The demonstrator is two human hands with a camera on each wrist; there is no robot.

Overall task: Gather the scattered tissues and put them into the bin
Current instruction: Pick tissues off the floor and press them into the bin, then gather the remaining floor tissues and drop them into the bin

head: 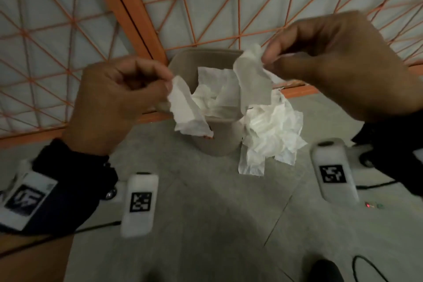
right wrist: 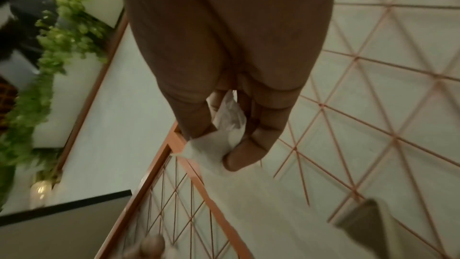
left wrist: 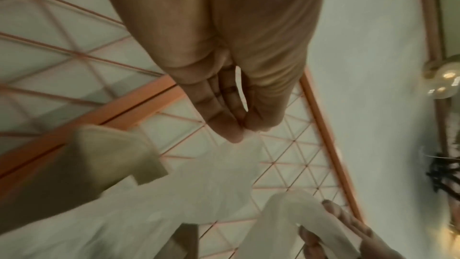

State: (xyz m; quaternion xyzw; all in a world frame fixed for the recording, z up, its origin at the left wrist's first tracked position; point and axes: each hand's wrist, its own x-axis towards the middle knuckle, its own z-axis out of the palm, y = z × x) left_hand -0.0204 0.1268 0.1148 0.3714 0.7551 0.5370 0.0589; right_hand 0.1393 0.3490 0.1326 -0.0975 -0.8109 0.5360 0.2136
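Both hands are raised over the bin, each pinching a tissue. Left hand (head: 114,103): fingers curled, thumb and fingertips nipping the top edge of a torn white paper tissue (head: 188,110), which hangs against the near-left rim of the beige plastic waste bin (head: 219,144). Right hand (head: 338,66): thumb and forefinger closed on the upper corner of a long white tissue strip (head: 253,80), which dangles over the bin's right side; its lower end appears to reach inside, though contact cannot be confirmed. Crumpled white tissues (head: 217,94) lie within the bin. A bunched white tissue heap (head: 272,135) sits just beside the bin's right wall, partly draped down to the grey tiled floor (head: 206,224). Behind the bin stands an orange-framed lattice panel (head: 128,7). White tagged wrist units (head: 140,204) show near both forearms.
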